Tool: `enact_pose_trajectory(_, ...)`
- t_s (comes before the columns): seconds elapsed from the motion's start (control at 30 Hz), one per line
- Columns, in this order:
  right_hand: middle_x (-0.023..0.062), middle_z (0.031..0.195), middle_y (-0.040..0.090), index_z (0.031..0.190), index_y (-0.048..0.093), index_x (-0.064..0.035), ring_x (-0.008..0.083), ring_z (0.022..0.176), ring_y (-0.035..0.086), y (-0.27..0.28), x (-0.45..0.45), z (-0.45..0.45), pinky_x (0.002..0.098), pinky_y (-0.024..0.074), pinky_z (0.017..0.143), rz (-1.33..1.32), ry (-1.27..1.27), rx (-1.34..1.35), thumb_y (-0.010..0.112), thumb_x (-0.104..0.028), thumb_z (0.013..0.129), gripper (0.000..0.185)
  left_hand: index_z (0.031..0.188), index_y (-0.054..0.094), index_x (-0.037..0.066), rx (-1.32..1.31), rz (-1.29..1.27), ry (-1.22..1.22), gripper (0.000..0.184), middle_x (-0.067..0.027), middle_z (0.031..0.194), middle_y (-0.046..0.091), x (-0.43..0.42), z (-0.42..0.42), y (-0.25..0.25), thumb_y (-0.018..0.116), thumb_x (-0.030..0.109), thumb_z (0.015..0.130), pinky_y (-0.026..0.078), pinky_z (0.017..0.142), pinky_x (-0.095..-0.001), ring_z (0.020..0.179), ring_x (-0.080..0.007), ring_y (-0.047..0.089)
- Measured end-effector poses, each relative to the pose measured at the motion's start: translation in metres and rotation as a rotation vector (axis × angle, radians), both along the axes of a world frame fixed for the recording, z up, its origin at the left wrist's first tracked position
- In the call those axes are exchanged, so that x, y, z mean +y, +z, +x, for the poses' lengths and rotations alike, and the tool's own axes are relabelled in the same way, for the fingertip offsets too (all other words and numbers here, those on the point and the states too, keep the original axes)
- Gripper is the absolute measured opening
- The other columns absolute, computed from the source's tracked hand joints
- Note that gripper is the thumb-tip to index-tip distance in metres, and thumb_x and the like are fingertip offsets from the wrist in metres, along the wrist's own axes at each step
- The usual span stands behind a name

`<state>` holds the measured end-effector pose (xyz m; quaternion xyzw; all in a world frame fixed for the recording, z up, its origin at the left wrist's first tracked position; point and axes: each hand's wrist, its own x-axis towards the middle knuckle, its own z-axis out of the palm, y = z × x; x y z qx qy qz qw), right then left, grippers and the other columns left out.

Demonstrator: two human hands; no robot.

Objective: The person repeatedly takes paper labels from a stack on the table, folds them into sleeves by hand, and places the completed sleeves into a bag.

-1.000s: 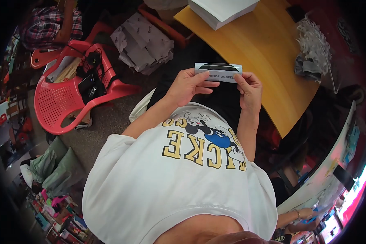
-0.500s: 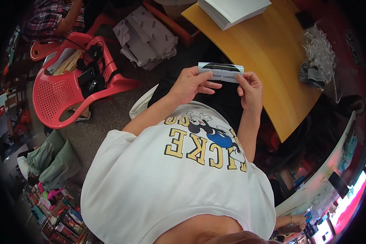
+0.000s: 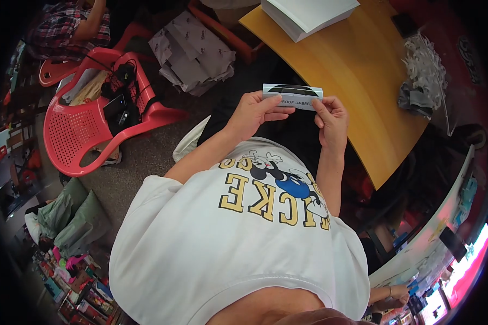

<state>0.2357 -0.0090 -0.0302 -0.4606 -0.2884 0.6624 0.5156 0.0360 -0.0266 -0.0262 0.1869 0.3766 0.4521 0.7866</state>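
A small pale box-like packet [image 3: 293,100] with a dark umbrella picture and the printed letters "ROOF UMBREL" spans the space between my hands. Its left end is pinched by my left hand [image 3: 256,115], thumb on the front, with the other fingers bent beneath. My right hand [image 3: 332,120] grips the right end between thumb and curled fingers. The packet is level in front of my white shirt [image 3: 238,238], near the curved edge of the wooden table [image 3: 358,81].
A white box or stack [image 3: 309,16] lies on the table's far part. White stringy material [image 3: 425,67] is at the right. A red chair [image 3: 78,132] holding cables stands left, beside wrapped grey bundles [image 3: 195,51]. Other people's arms show at upper left and lower right.
The view has shifted slightly. My hands keep hold of the packet in nearly the same pose. At the lower right, another person's hand has moved down and left.
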Motion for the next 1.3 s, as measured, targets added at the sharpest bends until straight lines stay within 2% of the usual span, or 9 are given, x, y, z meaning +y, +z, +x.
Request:
enact_pose_trajectory(0.1, 0.0032, 0.071, 0.060, 0.082, 0.058, -0.0018, 0.0025, 0.045, 0.040, 0.000, -0.001, -0.002, 0.0152, 0.0292, 0.041, 0.007, -0.023, 0.000, 0.067, -0.001, 0.081, 0.010, 0.110, 0.059, -0.004, 0.160, 0.142, -0.022, 0.024, -0.0160, 0.104, 0.064, -0.002, 0.002, 0.007, 0.054, 0.009, 0.091, 0.055, 0.078, -0.0286, 0.093, -0.0222, 0.065)
enact_pose_trajectory(0.43, 0.0045, 0.075, 0.062, 0.088, 0.059, -0.0008, 0.0047, 0.051, 0.047, 0.009, -0.003, -0.009, 0.0164, 0.0369, 0.046, -0.003, 0.024, 0.006, 0.068, -0.002, 0.080, 0.012, 0.107, 0.062, -0.003, 0.238, 0.260, 0.031, 0.021, -0.0153, 0.100, 0.065, -0.003, -0.002, -0.001, 0.055, 0.008, 0.091, 0.056, 0.079, -0.0333, 0.090, -0.0236, 0.066)
enact_pose_trajectory(0.53, 0.0054, 0.082, 0.062, 0.094, 0.062, -0.0004, 0.0059, 0.058, 0.052, 0.028, -0.004, -0.015, 0.0193, 0.0416, 0.051, 0.120, -0.124, -0.291, 0.069, -0.002, 0.078, 0.017, 0.106, 0.062, -0.004, 0.254, 0.283, 0.069, 0.020, -0.0140, 0.099, 0.066, 0.000, -0.004, 0.002, 0.054, 0.007, 0.091, 0.055, 0.077, -0.0303, 0.089, -0.0211, 0.066)
enact_pose_trajectory(0.6, 0.0071, 0.086, 0.061, 0.096, 0.064, -0.0028, 0.0094, 0.065, 0.056, 0.036, -0.007, -0.008, 0.0225, 0.0442, 0.056, 0.472, -0.028, -0.955, 0.070, -0.002, 0.076, 0.021, 0.107, 0.062, -0.004, 0.307, 0.334, 0.096, 0.021, -0.0133, 0.100, 0.066, -0.002, -0.005, 0.001, 0.054, 0.007, 0.091, 0.055, 0.078, -0.0294, 0.089, -0.0206, 0.066)
enact_pose_trajectory(0.63, 0.0071, 0.086, 0.061, 0.096, 0.064, -0.0028, 0.0094, 0.065, 0.056, 0.039, -0.008, -0.008, 0.0225, 0.0442, 0.056, 0.473, -0.041, -0.960, 0.070, -0.002, 0.076, 0.021, 0.107, 0.062, -0.004, 0.303, 0.343, 0.086, 0.021, -0.0133, 0.100, 0.066, -0.003, -0.006, 0.001, 0.054, 0.007, 0.091, 0.055, 0.078, -0.0294, 0.089, -0.0206, 0.066)
enact_pose_trajectory(0.73, 0.0109, 0.083, 0.059, 0.088, 0.063, -0.0042, 0.0261, 0.070, 0.058, 0.039, -0.004, -0.006, 0.0316, 0.0469, 0.061, 0.657, 0.093, -1.045, 0.068, 0.000, 0.073, 0.016, 0.110, 0.060, -0.006, 0.385, 0.447, 0.086, 0.022, -0.0118, 0.100, 0.065, -0.005, -0.005, 0.002, 0.053, 0.005, 0.091, 0.054, 0.079, -0.0286, 0.091, -0.0197, 0.065)
enact_pose_trajectory(0.8, 0.0109, 0.082, 0.058, 0.083, 0.060, -0.0054, 0.0303, 0.074, 0.058, 0.037, -0.002, -0.002, 0.0354, 0.0471, 0.063, 0.768, 0.154, -1.142, 0.067, 0.001, 0.071, 0.015, 0.110, 0.060, -0.006, 0.460, 0.493, 0.071, 0.022, -0.0114, 0.101, 0.065, -0.005, -0.004, 0.005, 0.053, 0.004, 0.091, 0.054, 0.079, -0.0290, 0.092, -0.0191, 0.065)
enact_pose_trajectory(1.03, 0.0137, 0.071, 0.053, 0.071, 0.049, -0.0028, 0.0323, 0.066, 0.056, 0.032, 0.011, 0.001, 0.0406, 0.0459, 0.057, 1.035, 0.305, -1.216, 0.057, 0.000, 0.071, 0.008, 0.104, 0.060, -0.009, 0.561, 0.514, 0.112, 0.019, -0.0123, 0.095, 0.066, -0.009, -0.002, 0.005, 0.053, 0.001, 0.090, 0.055, 0.076, -0.0297, 0.088, -0.0194, 0.065)
enact_pose_trajectory(1.3, 0.0130, 0.075, 0.052, 0.074, 0.048, -0.0031, 0.0318, 0.070, 0.056, 0.038, 0.023, -0.003, 0.0392, 0.0459, 0.061, 1.048, 0.346, -1.244, 0.060, -0.002, 0.071, 0.013, 0.106, 0.060, -0.009, 0.581, 0.551, 0.137, 0.020, -0.0124, 0.098, 0.065, -0.002, 0.000, 0.018, 0.052, 0.001, 0.091, 0.055, 0.076, -0.0298, 0.089, -0.0194, 0.065)
